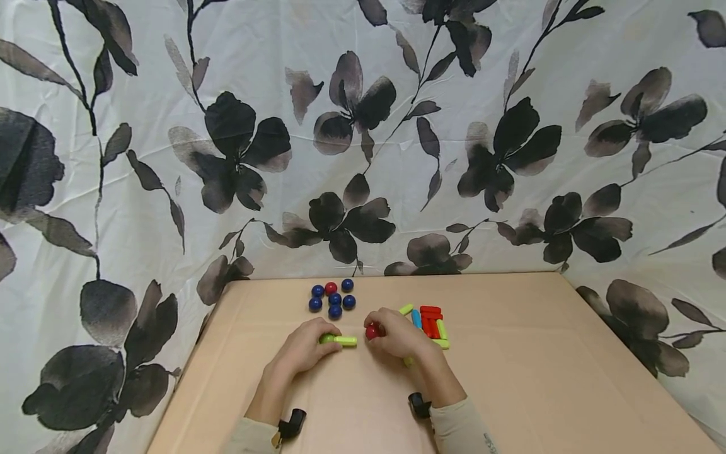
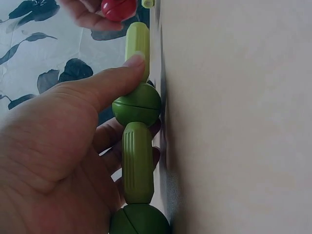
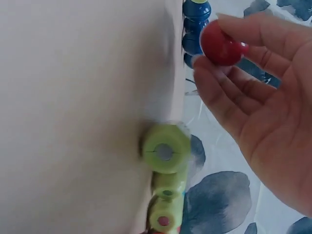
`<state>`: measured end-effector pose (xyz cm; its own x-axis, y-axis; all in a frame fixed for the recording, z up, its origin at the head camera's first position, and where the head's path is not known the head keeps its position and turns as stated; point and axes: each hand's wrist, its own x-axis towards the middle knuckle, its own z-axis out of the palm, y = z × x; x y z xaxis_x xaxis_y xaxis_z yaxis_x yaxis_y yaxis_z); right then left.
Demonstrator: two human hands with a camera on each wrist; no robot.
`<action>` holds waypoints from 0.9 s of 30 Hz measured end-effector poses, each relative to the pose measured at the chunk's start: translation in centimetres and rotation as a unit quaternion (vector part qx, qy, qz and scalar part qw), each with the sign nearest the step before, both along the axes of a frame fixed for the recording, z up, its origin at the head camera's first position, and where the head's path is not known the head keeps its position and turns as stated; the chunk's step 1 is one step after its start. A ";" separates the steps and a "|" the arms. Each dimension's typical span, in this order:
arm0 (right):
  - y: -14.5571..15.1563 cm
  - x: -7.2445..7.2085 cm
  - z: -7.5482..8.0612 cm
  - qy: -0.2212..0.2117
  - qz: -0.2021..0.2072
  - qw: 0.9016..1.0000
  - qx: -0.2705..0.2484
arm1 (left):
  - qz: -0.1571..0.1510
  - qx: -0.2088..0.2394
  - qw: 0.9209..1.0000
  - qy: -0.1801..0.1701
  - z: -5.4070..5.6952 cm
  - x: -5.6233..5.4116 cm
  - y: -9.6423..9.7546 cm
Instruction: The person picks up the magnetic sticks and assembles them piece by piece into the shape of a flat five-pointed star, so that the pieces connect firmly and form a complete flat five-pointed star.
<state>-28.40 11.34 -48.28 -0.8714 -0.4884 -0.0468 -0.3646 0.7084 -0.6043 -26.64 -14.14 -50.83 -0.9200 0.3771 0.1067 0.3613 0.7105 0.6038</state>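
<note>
My left hand [image 1: 306,345] grips a chain of green magnetic pieces. In the left wrist view this chain shows a light green rod [image 2: 136,41], a green ball [image 2: 136,105], a second green rod [image 2: 138,163] and another green ball [image 2: 140,220] in line. The thumb lies across the far rod, by the upper ball. To the right, my right hand [image 1: 398,335] pinches a red ball [image 3: 222,43] between thumb and fingers. That red ball is held a short gap from the free end of the light green rod.
Several blue balls [image 1: 334,299] and one red ball [image 1: 331,288] sit together at the back of the tan table [image 1: 510,378]. Right of my right hand lie red rods [image 1: 431,321], a blue rod [image 1: 416,318] and light green rods [image 1: 442,329]. A flowered cloth [image 1: 425,189] hangs behind.
</note>
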 end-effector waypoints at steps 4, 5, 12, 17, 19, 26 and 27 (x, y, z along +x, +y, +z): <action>0.0 0.1 -0.7 -0.013 0.028 1.000 -0.007 | 0.002 -0.001 1.000 0.000 -0.1 0.2 -0.1; -0.1 0.1 -0.8 -0.014 0.034 0.999 -0.010 | 0.002 -0.002 1.000 0.000 -0.2 0.3 -0.1; -0.3 0.1 -1.0 -0.016 0.033 0.999 -0.005 | 0.006 -0.006 1.000 0.000 -0.4 0.1 0.0; -0.4 0.1 -0.7 -0.004 0.035 0.999 0.012 | 0.013 -0.003 1.000 -0.005 -0.2 0.0 0.2; -0.5 0.1 -0.6 0.000 0.038 0.999 0.016 | 0.011 -0.004 1.000 -0.006 -0.1 0.0 0.2; -0.8 0.4 -0.4 0.003 0.043 0.999 0.024 | 0.007 -0.009 1.000 -0.005 -0.1 0.2 0.1; -0.9 0.5 -0.4 0.004 0.043 0.999 0.024 | 0.007 -0.008 1.000 -0.003 -0.1 0.2 0.1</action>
<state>-27.95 10.45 -48.72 -0.8272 -0.5580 -0.0659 -0.4291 0.7032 -0.5669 -26.45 -14.05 -50.92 -0.9257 0.3663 0.0943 0.3474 0.7251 0.5946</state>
